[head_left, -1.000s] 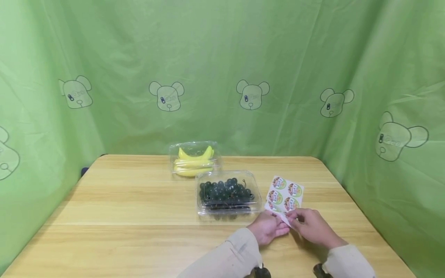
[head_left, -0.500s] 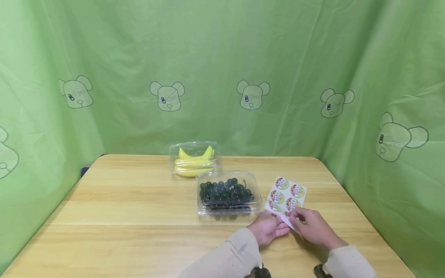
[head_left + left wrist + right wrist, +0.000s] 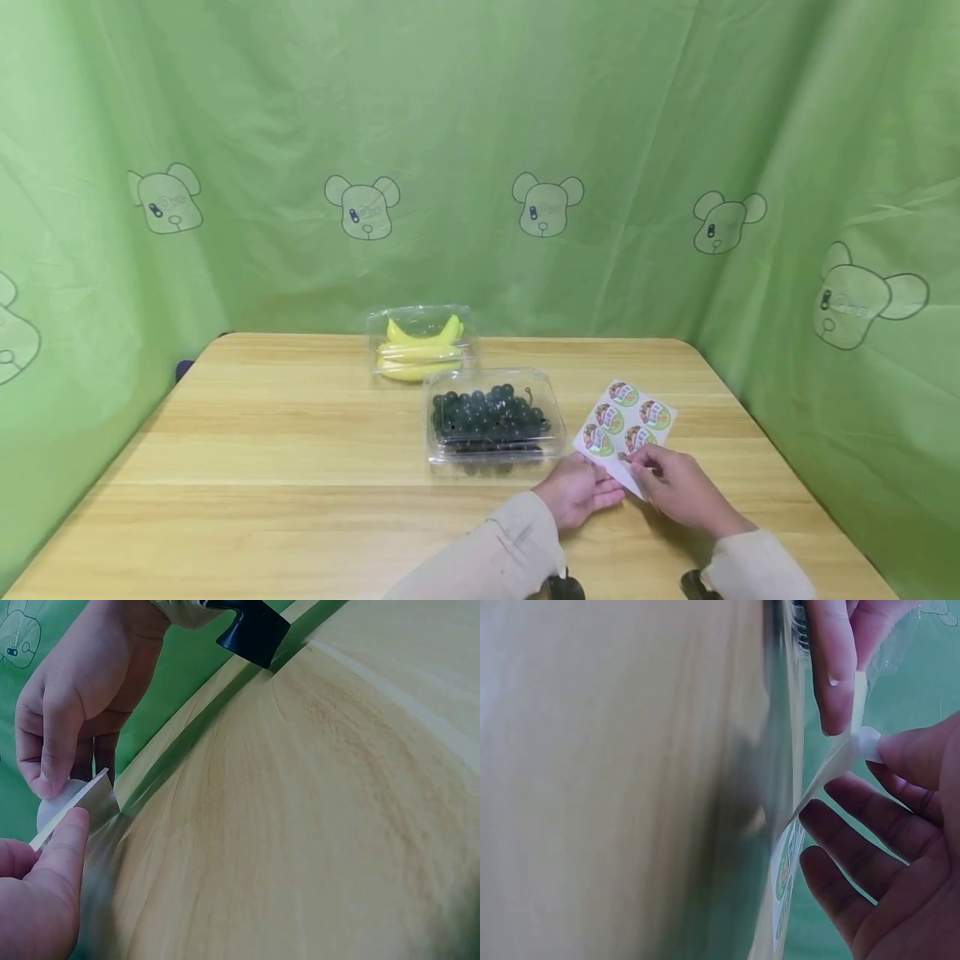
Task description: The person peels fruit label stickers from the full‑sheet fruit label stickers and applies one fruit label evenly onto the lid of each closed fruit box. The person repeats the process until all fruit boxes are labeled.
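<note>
A white sheet of round fruit-print stickers (image 3: 617, 421) slants over the table's right half in the head view. At its near edge my left hand (image 3: 579, 492) holds it, fingers under the sheet. My right hand (image 3: 686, 492) pinches one sticker by its edge between thumb and index finger. That sticker's pale back (image 3: 868, 742) stands partly lifted off the sheet in the right wrist view. The lifted sticker (image 3: 64, 801) also shows in the left wrist view, beside the left hand's extended finger (image 3: 66, 851). The left thumb is largely hidden in the head view.
Left of the hands stands a clear lidded box of dark grapes (image 3: 491, 417). Behind it is a clear box of yellow bananas (image 3: 420, 350). The wooden table (image 3: 285, 450) is enclosed by green curtains (image 3: 450, 125) on three sides.
The sticker sheet has turned clockwise, its far end swinging right, and more of its stickers show. My right hand has shifted slightly right with the pinched sticker; the left has barely moved.
</note>
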A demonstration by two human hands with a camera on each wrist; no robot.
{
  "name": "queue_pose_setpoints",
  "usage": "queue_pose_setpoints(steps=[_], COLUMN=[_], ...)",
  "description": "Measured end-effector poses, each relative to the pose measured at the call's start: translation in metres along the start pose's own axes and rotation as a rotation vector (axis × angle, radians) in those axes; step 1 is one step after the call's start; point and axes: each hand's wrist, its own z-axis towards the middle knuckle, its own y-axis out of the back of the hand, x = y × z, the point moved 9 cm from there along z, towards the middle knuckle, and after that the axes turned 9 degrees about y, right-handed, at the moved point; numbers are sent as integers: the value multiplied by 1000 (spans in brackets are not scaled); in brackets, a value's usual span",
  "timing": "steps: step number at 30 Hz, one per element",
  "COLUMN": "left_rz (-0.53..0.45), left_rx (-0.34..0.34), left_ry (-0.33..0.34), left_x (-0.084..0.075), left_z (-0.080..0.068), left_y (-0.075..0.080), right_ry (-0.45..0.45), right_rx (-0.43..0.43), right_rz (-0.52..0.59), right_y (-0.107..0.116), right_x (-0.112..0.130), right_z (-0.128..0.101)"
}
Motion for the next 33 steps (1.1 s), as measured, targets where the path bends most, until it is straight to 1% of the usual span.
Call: queue_pose_setpoints(steps=[9,15,22,29,33], left_rz=[-8,-8,0,-4,-1], left_rx=[-6,-8,-13,-18,-17], left_ry=[0,3,-1,5,6], left_x=[-2,0,0,1,2], left_z=[-4,-4,-3,-4,-4], left_y=[-1,-1,-1,0,0], right_ry=[-19,-14,-53,-45,-57], right_rx=[-1,-25,-26,-50,-52], right_rz=[13,4,-9,-4,-18], right_y=[5,9,14,20,22], right_x=[-4,-6,-11,-12,-15], right_z=[-1,-2,-3,-4,-5])
